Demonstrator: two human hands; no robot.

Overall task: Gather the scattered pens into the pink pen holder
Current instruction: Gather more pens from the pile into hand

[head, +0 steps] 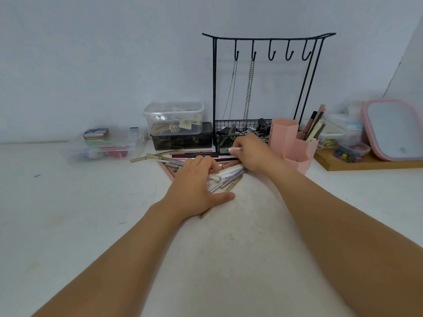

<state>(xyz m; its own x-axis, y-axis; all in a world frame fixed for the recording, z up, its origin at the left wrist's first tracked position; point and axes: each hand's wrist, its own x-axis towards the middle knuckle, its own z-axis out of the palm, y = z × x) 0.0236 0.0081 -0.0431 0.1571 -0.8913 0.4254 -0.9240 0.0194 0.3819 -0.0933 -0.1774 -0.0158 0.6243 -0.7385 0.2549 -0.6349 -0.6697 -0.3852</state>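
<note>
- Head view: our right hand (pixel 248 152) pinches a white pen (pixel 235 149), long axis sideways, just left of the pink pen holder (pixel 290 143).
- Our left hand (pixel 196 186) rests flat on the pens (pixel 201 156), fingers relaxed.

Single head-worn wide-angle view, facing forward and down, close over white table (pixel 91 225)

A plain pale wall (pixel 103 53) with a faint bluish cast fills the upper half of the view. Below it runs a white desk (pixel 68 213), its top marked with small scuffs and faint stains. At the far right a second pale surface (pixel 412 65) slants in at an angle, though what it is cannot be told. The light is soft and even, with only weak shadows along the foot of the wall.
</note>
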